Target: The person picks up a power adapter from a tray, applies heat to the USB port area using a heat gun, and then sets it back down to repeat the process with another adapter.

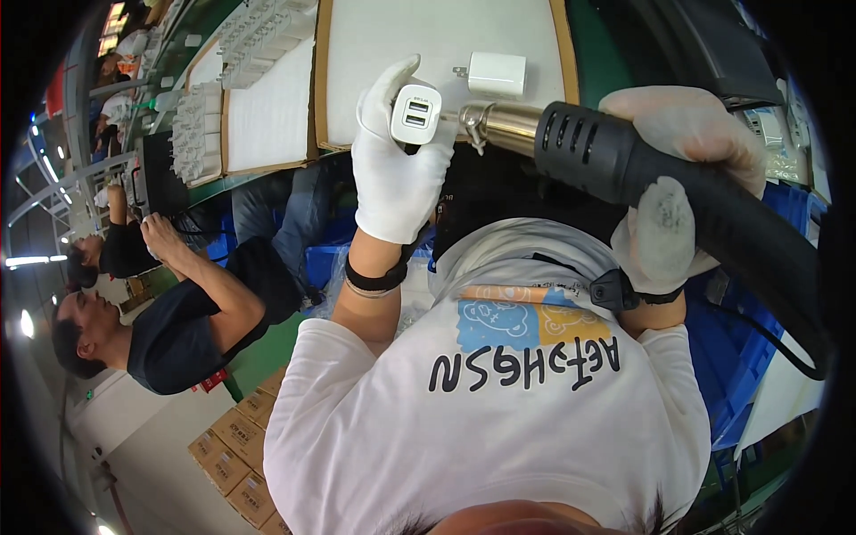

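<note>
My white-gloved left hand (392, 183) is closed around a small white charger (415, 114) with rounded corners. The charger's end with two USB ports faces up. My right hand (700, 134), in a pale glove, grips the black ribbed body of a hot-air gun (597, 147). Its metal nozzle (510, 127) points left at the charger's side, close to it; whether they touch I cannot tell. Just beyond the nozzle, a second white charger (497, 74) lies on its side with its metal prongs pointing left.
A white work surface with a brown raised edge (565, 53) lies ahead. Rows of white chargers (198, 134) stand on the left. Blue bins (727, 357) are at the right, stacked cartons (241, 437) at lower left. A co-worker in a dark shirt (192, 321) sits to the left.
</note>
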### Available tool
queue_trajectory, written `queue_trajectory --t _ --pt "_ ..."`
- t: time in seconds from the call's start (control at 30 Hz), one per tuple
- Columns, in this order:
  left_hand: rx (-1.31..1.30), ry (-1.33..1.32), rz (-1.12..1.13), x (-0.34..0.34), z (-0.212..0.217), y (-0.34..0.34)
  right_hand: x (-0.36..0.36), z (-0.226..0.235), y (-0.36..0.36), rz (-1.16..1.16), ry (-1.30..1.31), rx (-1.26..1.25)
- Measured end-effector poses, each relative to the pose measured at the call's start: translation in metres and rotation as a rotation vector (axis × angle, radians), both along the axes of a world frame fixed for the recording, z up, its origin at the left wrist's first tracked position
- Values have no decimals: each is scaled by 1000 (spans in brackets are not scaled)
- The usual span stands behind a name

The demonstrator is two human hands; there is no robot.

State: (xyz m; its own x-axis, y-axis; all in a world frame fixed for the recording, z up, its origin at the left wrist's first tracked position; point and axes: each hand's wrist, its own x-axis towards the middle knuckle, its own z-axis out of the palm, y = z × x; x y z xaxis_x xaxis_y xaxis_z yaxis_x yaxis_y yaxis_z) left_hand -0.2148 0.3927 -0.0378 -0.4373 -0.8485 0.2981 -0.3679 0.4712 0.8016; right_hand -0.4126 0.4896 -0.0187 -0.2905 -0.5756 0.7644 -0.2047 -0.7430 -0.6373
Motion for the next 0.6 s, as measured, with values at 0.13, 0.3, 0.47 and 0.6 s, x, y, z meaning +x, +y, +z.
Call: queue_trajectory --t 0.13,0.3,0.47,0.6 --pt "-51 -20 11 0 -1 -1 -7 -2 -1 119 102 7" --pt "-60 -19 -19 -1 0 -4 -7 0 -5 73 67 11" --pt "-23 5 -3 1 -3 -5 -4 -4 -8 73 44 9" --pt "-67 -26 -17 -1 1 -5 3 0 -3 97 -38 24"
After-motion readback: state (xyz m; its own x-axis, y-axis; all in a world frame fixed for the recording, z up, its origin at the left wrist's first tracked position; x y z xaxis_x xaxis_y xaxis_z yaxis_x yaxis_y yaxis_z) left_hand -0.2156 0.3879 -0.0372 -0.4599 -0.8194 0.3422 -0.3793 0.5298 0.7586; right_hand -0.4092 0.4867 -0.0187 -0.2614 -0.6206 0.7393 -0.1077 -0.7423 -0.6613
